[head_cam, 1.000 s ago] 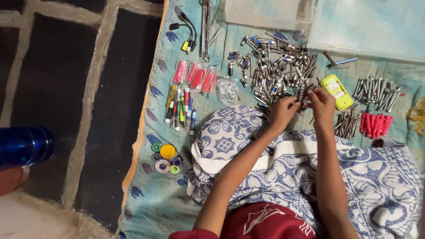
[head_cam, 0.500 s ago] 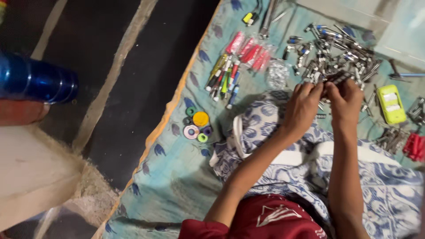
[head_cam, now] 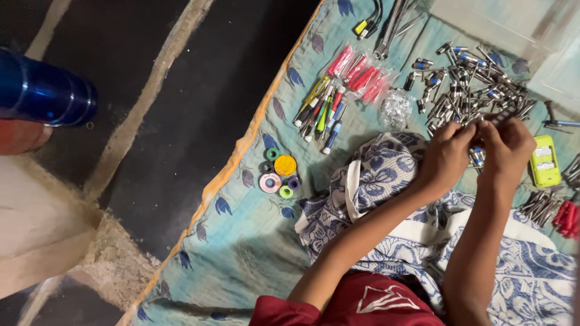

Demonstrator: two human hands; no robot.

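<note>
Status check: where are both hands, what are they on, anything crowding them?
Left hand and right hand together at pile of small metal bits, pinching one between them. Yellow case close right; cloth underneath.

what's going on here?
A person sits on a light-blue patterned cloth spread with small tools. The left hand and right hand are together at the near edge of a heap of small metal bits, pinching something too small to identify. Coloured screwdrivers, small round tape rolls and a yellow-green box lie alongside, untouched.
</note>
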